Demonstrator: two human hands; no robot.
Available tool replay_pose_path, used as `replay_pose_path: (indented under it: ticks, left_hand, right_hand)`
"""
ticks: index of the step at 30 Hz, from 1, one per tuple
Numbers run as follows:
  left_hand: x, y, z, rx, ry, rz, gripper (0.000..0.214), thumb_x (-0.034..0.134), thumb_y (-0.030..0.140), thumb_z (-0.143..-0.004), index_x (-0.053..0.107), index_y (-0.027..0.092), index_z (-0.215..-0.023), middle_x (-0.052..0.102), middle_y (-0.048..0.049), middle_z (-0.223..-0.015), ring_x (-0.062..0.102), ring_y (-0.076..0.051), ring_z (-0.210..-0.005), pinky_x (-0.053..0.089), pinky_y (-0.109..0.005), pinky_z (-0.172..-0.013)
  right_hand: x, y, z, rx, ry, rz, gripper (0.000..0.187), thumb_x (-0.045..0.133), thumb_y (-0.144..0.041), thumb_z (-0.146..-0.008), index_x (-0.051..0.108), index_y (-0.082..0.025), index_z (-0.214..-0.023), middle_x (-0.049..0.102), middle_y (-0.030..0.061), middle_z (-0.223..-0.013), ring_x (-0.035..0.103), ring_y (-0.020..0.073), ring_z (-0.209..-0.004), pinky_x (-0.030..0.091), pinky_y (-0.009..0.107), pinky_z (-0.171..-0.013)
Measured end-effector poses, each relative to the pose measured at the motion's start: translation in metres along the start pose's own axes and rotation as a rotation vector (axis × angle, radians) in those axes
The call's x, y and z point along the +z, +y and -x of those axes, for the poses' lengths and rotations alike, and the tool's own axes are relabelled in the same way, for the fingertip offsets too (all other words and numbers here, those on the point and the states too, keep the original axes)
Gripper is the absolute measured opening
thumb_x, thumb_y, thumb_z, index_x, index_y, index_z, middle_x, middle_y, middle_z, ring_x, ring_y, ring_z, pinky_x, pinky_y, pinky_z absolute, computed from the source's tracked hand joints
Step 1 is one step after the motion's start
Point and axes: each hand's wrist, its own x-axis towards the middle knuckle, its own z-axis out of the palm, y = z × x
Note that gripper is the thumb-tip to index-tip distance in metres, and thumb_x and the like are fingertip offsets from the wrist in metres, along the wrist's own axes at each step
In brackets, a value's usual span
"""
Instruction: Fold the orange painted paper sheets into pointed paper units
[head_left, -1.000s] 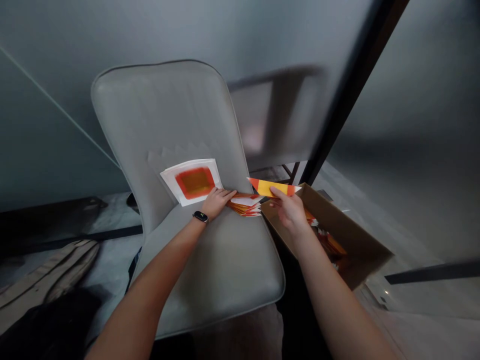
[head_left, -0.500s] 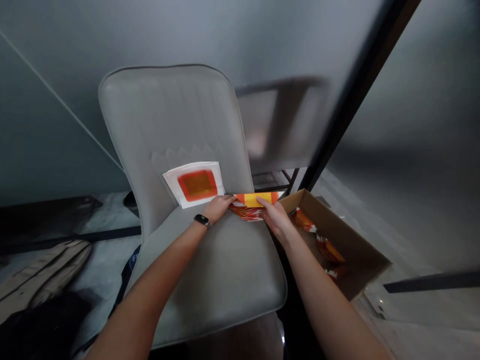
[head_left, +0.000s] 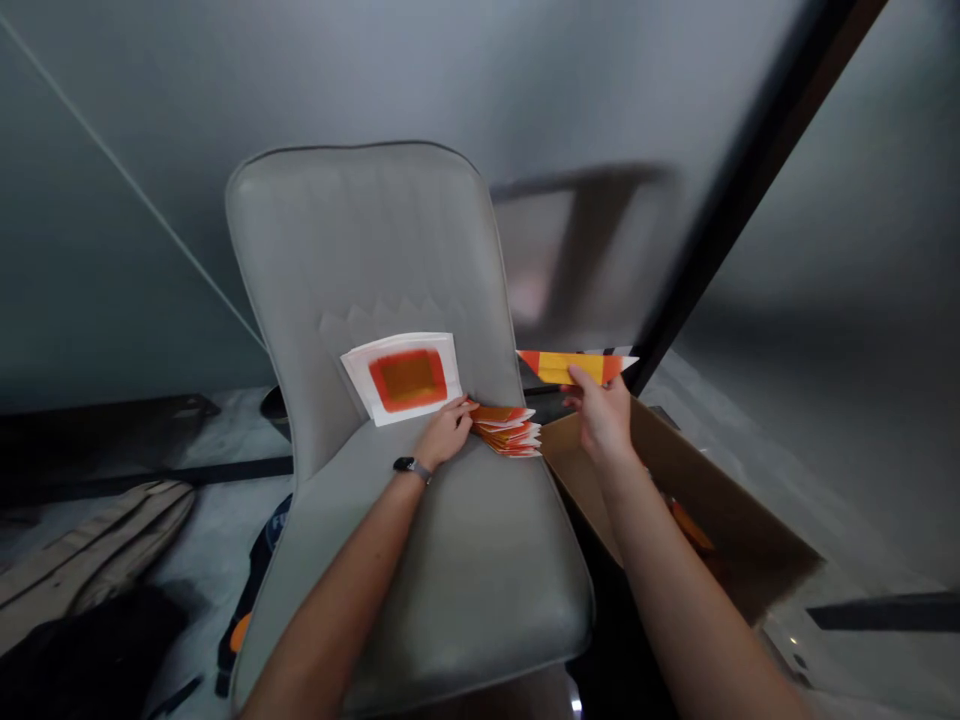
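Note:
My left hand rests on the grey chair seat, fingers pressed against a stack of folded orange-and-white papers. A black watch sits on that wrist. My right hand pinches one folded yellow-and-orange paper and holds it in the air right of the chair, above the open cardboard box. A pile of flat white sheets with an orange square leans against the chair's backrest.
The cardboard box stands on the floor to the right of the chair with more orange folded pieces inside. A dark post rises behind the box. Bags and dark items lie on the floor at left.
My right hand brought a folded paper to the stack, then lifted away to the right holding a folded paper above the box. My left hand stayed on the stack.

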Motion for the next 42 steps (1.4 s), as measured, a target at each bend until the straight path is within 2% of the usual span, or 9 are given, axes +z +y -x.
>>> replay_pose_path:
  ticks: [6,9,13,20,27,33,37,39,42]
  left_hand:
    - [0.024,0.002,0.005,-0.122,0.241,0.122,0.034,0.06,0.032,-0.098,0.066,0.017,-0.127,0.055,-0.0152,-0.142,0.051,-0.026,-0.137,0.04,-0.042,-0.117]
    - [0.024,0.002,0.005,-0.126,0.301,0.145,0.041,0.066,0.035,-0.095,0.06,0.017,-0.131,0.06,-0.0134,-0.129,0.056,-0.026,-0.126,0.044,-0.042,-0.112]
    - [0.021,0.004,0.005,-0.091,0.251,0.139,0.035,0.065,0.034,-0.096,0.061,0.02,-0.128,0.065,-0.0102,-0.124,0.059,-0.026,-0.118,0.046,-0.041,-0.107]
    - [0.022,0.014,0.005,-0.123,0.261,0.076,0.039,0.066,0.032,-0.095,0.059,0.02,-0.132,0.063,-0.0114,-0.122,0.059,-0.028,-0.116,0.047,-0.044,-0.105]
    - [0.017,0.036,0.009,-0.103,0.371,-0.023,0.094,0.075,0.018,-0.083,0.021,0.019,-0.161,0.04,-0.0199,-0.153,0.04,-0.034,-0.143,0.037,-0.049,-0.117]
    - [0.013,0.04,0.012,0.082,0.164,-0.13,0.084,0.055,0.002,-0.087,0.026,0.026,-0.162,0.028,-0.0116,-0.167,0.031,-0.03,-0.152,0.03,-0.05,-0.123]
    - [0.021,0.029,0.012,0.058,-0.014,-0.074,0.066,0.044,0.006,-0.093,0.04,0.021,-0.157,0.041,-0.0113,-0.162,0.037,-0.03,-0.15,0.035,-0.052,-0.121]
    - [0.025,0.025,0.012,0.044,-0.028,-0.035,0.066,0.043,0.004,-0.091,0.044,0.02,-0.155,0.04,-0.0107,-0.163,0.036,-0.029,-0.15,0.034,-0.052,-0.122]
    - [0.028,0.022,0.011,0.023,-0.004,0.04,0.069,0.044,0.002,-0.086,0.048,0.02,-0.153,0.041,-0.0097,-0.162,0.039,-0.027,-0.149,0.033,-0.05,-0.123]
  right_hand:
    - [0.0,-0.004,0.007,0.324,-0.293,0.052,0.023,0.079,-0.027,-0.067,0.062,-0.016,-0.079,0.068,0.003,-0.073,0.058,0.0101,-0.055,0.043,0.019,-0.043]
    - [0.005,0.002,0.014,0.264,-0.304,0.1,0.04,0.086,-0.02,-0.058,0.061,-0.018,-0.089,0.065,-0.0027,-0.067,0.049,0.0065,-0.047,0.037,0.016,-0.039]
    - [0.018,0.011,0.018,0.123,-0.226,0.087,0.078,0.084,-0.017,-0.059,0.048,-0.028,-0.127,0.066,-0.0076,-0.072,0.062,0.0131,-0.051,0.05,0.022,-0.043]
    - [0.024,0.024,0.012,0.324,-0.21,0.157,0.022,0.071,-0.017,-0.073,0.062,-0.015,-0.092,0.073,0.0066,-0.077,0.071,0.0191,-0.062,0.061,0.026,-0.052]
    - [0.026,0.033,0.014,0.149,-0.081,0.166,0.068,0.078,-0.012,-0.065,0.047,-0.026,-0.123,0.067,-0.0016,-0.089,0.072,0.0176,-0.065,0.065,0.03,-0.055]
    - [0.038,0.058,0.029,0.042,-0.123,0.358,0.057,0.082,-0.023,-0.065,0.051,-0.022,-0.113,0.066,0.0027,-0.099,0.073,0.021,-0.08,0.067,0.034,-0.063]
    - [0.014,0.05,0.027,0.136,-0.469,0.532,0.062,0.089,-0.037,-0.065,0.061,-0.016,-0.115,0.074,0.0047,-0.09,0.074,0.0226,-0.082,0.065,0.036,-0.073]
    - [-0.011,0.033,0.02,0.057,-0.609,0.663,0.07,0.088,-0.038,-0.068,0.061,-0.016,-0.128,0.077,0.0063,-0.094,0.074,0.0225,-0.087,0.063,0.037,-0.08]
    - [-0.044,0.008,0.004,-0.164,-0.664,1.006,0.04,0.08,-0.035,-0.078,0.074,-0.017,-0.113,0.078,0.0098,-0.096,0.074,0.0252,-0.089,0.06,0.04,-0.086]
